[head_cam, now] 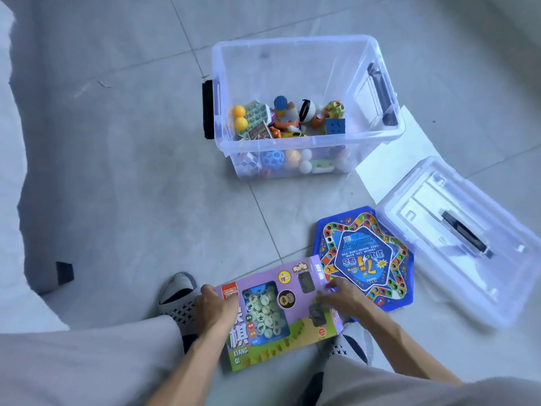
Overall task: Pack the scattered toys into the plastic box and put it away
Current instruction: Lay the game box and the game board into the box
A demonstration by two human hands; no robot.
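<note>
Grey tiled floor (131,171), large square tiles with pale grout lines; viewed from above by a crouching person in light grey trousers.

Item 1: plastic box (304,142), clear, lidless, standing upright on the floor at upper centre, black latch handle on each short side. Contents: small toys heaped on the bottom, among them 2 yellow balls (240,117), a puzzle cube (335,126), white balls and a blue perforated ball seen through the near wall.

Item 2: lid (462,241), clear with a black carry handle, lying on the floor to the right of the box, partly over a white sheet (389,159).

Item 3: hexagonal game board (364,256), blue with a star-shaped track, flat on the floor between the lid and the person, its left edge under item 4.

Item 4: chess set box (278,315), purple and green, windowed, round pieces visible inside, marked XIANG QI; near the floor between the person's feet, well apart from the plastic box.

Left hand (215,309): fingers curled round the left end of the chess set box, gripping it.

Right hand (341,297): fingers bent onto the right end of the same box, holding it.

2 grey slippers (177,300) on the feet.
</note>
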